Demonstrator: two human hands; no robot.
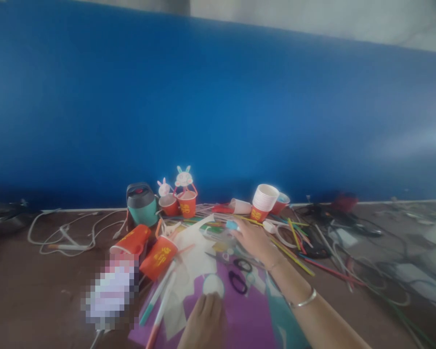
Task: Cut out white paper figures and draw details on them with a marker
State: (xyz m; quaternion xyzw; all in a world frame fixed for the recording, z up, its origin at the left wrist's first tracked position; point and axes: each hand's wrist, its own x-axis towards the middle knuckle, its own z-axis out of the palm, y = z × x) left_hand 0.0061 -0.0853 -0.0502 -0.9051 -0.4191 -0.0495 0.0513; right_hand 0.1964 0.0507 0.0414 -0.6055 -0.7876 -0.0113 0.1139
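1. A pale cord [63, 232] lies in loose loops on the brown table [29, 276].
2. A teal flask [142, 209] with a dark lid stands near the blue wall [218, 106].
3. Two orange paper cups lie tipped over: one cup [134, 238] nearer the flask, the other cup [160, 257] just to its right, with yellow lettering on its side.
4. Two white markers lie slanted below them, one marker [159, 291] with a teal end, the other marker [162, 308] with a reddish end.
5. Behind, a small red cup [187, 206] stands upright, a rabbit head [184, 178] raised above it; a pinker rabbit head [163, 188] shows beside it.
6. The left hand [206, 317] is palm down, its fingers close together at the lower edge of a paper circle [213, 284]. I cannot tell whether it pinches the circle.
7. The circle is white, flat and round, with a thin bluish line along its right edge. It lies over a purple sheet [247, 315], left of the dark-handled scissors [239, 275].
8. The right hand [252, 237] stretches forward, fingertips at a small light-blue thing [231, 225]; blur hides whether they grip it.
9. A stack of cups [265, 199] stands just beyond that hand.
10. Coloured sticks [294, 258] lie to its right.
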